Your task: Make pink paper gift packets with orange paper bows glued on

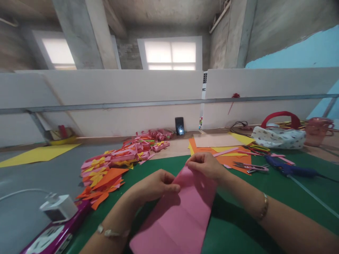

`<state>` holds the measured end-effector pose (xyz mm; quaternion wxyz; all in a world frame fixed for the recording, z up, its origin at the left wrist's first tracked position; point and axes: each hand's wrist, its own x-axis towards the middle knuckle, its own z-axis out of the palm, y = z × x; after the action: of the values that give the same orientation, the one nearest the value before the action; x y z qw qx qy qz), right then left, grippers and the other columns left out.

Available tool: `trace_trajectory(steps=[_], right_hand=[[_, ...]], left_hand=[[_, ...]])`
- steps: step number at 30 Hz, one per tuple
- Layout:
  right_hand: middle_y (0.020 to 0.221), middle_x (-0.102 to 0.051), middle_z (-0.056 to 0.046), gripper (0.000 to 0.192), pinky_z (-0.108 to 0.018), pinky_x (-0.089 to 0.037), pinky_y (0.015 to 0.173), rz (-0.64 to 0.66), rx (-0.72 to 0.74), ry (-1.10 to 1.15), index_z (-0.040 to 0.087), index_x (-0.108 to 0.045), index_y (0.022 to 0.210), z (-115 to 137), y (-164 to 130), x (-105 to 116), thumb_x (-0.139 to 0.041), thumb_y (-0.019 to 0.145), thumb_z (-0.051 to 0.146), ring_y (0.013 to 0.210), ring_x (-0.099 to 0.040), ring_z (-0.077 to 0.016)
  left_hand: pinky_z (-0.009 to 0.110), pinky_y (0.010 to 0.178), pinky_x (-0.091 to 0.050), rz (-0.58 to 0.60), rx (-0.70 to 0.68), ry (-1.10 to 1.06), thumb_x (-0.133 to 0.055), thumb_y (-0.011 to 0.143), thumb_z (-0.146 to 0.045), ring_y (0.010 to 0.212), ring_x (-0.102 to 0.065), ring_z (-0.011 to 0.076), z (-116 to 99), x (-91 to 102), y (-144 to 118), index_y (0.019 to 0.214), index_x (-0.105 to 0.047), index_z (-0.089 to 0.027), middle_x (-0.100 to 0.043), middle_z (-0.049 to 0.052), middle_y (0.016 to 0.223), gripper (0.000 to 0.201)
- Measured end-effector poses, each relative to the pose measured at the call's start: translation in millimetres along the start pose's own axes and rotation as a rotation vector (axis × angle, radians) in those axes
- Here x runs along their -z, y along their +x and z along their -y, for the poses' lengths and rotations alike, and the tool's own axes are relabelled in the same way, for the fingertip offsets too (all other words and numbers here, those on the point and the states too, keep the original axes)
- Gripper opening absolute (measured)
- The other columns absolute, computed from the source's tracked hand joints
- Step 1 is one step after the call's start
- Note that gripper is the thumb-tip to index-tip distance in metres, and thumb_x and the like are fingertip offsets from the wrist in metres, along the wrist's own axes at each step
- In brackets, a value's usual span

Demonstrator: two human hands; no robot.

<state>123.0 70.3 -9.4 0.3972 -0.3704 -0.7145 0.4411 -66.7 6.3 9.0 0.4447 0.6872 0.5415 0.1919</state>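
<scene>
Left hand: your left hand [156, 183] pinches the left side of the pink paper sheet [180, 215] near its far end, fingertips pressed down on it, thumb side hidden underneath.
Right hand: your right hand [205, 164] is closed on the far top edge of the same sheet, fingers curled over the edge; a bracelet [264, 206] sits on that wrist.
Hands together: they work just beside each other at the far end of the sheet, nearly touching.
Pink sheet: a long strip with cross creases, running from your hands back toward you and lifted off the green mat [238, 225] at the far end; it lies over the middle of the mat, which covers the near part of the desk.
Left of the mat: a heap of folded paper pieces [124, 158] in pink, orange and yellow stretches toward the far edge; a white charger [58, 208] rests on a purple device [53, 234] at the near left corner.
Far edge: a phone [179, 126] stands upright against the white partition [119, 102].
Right of your hands: orange and yellow sheets [225, 155], scissors [251, 167] on them, a blue glue gun [288, 170] on the mat, a bag with a red handle [279, 135] and a pink jug [316, 131] behind.
</scene>
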Motion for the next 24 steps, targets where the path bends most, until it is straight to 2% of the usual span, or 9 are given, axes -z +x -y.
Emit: trace_trajectory(steps=[3, 6, 10, 15, 19, 24], right_hand=[[0.064, -0.065, 0.000, 0.010, -0.020, -0.041, 0.053, 0.092, -0.002, -0.026, 0.015, -0.069, 0.069, 2, -4, -7, -0.063, 0.065, 0.022, 0.059, -0.055, -0.0108], [0.064, -0.064, 0.001, 0.011, -0.019, -0.039, 0.051, 0.119, -0.018, -0.065, 0.015, -0.069, 0.070, 2, -4, -8, -0.061, 0.067, 0.021, 0.057, -0.053, -0.0093], [0.048, -0.052, 0.005, 0.012, -0.018, -0.029, 0.038, 0.123, -0.081, -0.120, 0.014, -0.064, 0.064, 0, -1, 0, -0.057, 0.069, 0.022, 0.042, -0.041, -0.0064], [0.052, -0.055, 0.004, 0.008, -0.017, -0.031, 0.044, 0.147, -0.044, -0.150, 0.015, -0.063, 0.060, 4, -2, -1, -0.059, 0.065, 0.018, 0.050, -0.045, -0.0073], [0.053, -0.056, 0.004, 0.008, -0.017, -0.031, 0.045, 0.174, -0.066, -0.149, 0.015, -0.065, 0.059, 4, -4, -6, -0.062, 0.065, 0.019, 0.051, -0.045, -0.0069], [0.046, -0.056, 0.003, 0.008, -0.018, -0.031, 0.040, 0.252, -0.173, -0.098, 0.013, -0.067, 0.056, -4, 0, 4, -0.068, 0.058, 0.020, 0.044, -0.044, -0.0067]], left_hand=[[0.023, 0.047, -0.017, -0.001, -0.078, -0.009, -0.052, 0.072, -0.050, 0.050, -0.023, 0.0075, 0, -2.5, 4, 0.055, -0.048, -0.017, -0.033, -0.007, 0.051, 0.038], [0.023, 0.046, -0.017, -0.019, -0.095, -0.034, -0.049, 0.075, -0.048, 0.050, -0.024, 0.0076, 2, -5.1, 9, 0.057, -0.049, -0.016, -0.035, -0.007, 0.051, 0.037], [0.023, 0.047, -0.016, -0.116, -0.084, -0.047, -0.049, 0.075, -0.046, 0.050, -0.023, 0.0076, 3, -4.5, 12, 0.055, -0.044, -0.017, -0.031, -0.007, 0.052, 0.036], [0.022, 0.047, -0.019, -0.147, -0.098, -0.071, -0.049, 0.075, -0.049, 0.052, -0.025, 0.0078, 3, -7.5, 12, 0.063, -0.049, -0.017, -0.031, -0.007, 0.056, 0.034], [0.022, 0.045, -0.018, -0.266, -0.110, -0.058, -0.043, 0.076, -0.050, 0.048, -0.023, 0.0077, 6, -14.9, 22, 0.056, -0.044, -0.018, -0.029, -0.007, 0.051, 0.038], [0.022, 0.048, -0.024, -0.493, -0.114, 0.007, -0.047, 0.072, -0.043, 0.052, -0.037, 0.0100, 11, -10.3, 27, 0.055, -0.049, -0.017, -0.042, -0.005, 0.052, 0.031]])
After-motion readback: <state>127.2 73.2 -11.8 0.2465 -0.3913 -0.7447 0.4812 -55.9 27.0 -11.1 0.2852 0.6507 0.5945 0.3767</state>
